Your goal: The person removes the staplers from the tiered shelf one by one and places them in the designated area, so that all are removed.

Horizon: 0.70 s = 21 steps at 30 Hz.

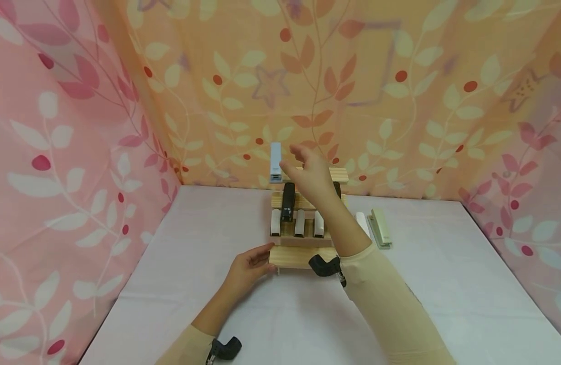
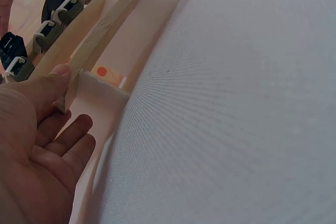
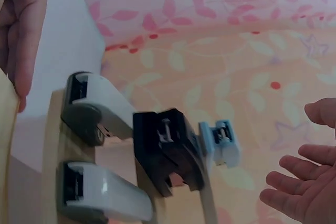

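A tiered wooden rack (image 1: 303, 257) stands on the white-covered table with staplers on its steps. My left hand (image 1: 248, 271) grips the left end of its lowest board, thumb on the board's edge and fingers below it in the left wrist view. Up at the top step, my right hand (image 1: 310, 175) is just right of a light blue stapler (image 1: 275, 158). The right wrist view shows that hand's fingers spread, apart from the stapler (image 3: 223, 142). One step lower sits a black stapler (image 1: 287, 202); another is partly hidden by the right arm. White-topped staplers (image 1: 300, 223) line the step below.
Right of the rack, a pale green stapler (image 1: 380, 228) lies on the table (image 1: 445, 284), with a white item (image 1: 363, 223) beside it, partly covered by the right arm. Floral curtains (image 1: 244, 101) close off the back and both sides.
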{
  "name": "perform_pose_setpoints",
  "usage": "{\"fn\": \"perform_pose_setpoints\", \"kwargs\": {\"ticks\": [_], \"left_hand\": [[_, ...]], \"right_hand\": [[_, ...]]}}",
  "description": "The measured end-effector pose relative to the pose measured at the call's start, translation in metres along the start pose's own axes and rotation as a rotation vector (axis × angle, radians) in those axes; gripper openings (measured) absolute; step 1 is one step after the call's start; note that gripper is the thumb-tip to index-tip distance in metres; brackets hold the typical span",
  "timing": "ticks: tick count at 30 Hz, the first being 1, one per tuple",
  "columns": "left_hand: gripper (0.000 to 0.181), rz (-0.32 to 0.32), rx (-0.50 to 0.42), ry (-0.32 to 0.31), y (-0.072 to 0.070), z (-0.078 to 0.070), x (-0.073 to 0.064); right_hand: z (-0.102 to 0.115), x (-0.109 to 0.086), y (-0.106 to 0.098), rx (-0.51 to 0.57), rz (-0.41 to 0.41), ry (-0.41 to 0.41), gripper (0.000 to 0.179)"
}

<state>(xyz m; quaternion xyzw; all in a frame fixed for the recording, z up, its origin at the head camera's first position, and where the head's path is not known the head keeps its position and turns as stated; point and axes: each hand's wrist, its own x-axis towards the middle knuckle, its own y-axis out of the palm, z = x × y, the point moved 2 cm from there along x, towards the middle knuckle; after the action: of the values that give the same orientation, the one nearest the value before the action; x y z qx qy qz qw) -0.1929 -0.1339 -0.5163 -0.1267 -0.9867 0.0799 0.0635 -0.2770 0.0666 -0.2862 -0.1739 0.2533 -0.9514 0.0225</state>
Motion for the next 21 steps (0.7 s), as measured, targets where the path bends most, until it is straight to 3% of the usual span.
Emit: {"fn": "perform_pose_setpoints", "kwargs": {"ticks": [10, 21], "left_hand": [[0.059, 0.004, -0.014, 0.014, 0.0, 0.002, 0.0], [0.059, 0.002, -0.048, 0.003, 0.001, 0.001, 0.0]], "right_hand": [[-0.017, 0.015, 0.034, -0.022, -0.011, 0.1, 0.08], [-0.028, 0.022, 0.047, -0.101, 0.009, 0.111, 0.087]]}}
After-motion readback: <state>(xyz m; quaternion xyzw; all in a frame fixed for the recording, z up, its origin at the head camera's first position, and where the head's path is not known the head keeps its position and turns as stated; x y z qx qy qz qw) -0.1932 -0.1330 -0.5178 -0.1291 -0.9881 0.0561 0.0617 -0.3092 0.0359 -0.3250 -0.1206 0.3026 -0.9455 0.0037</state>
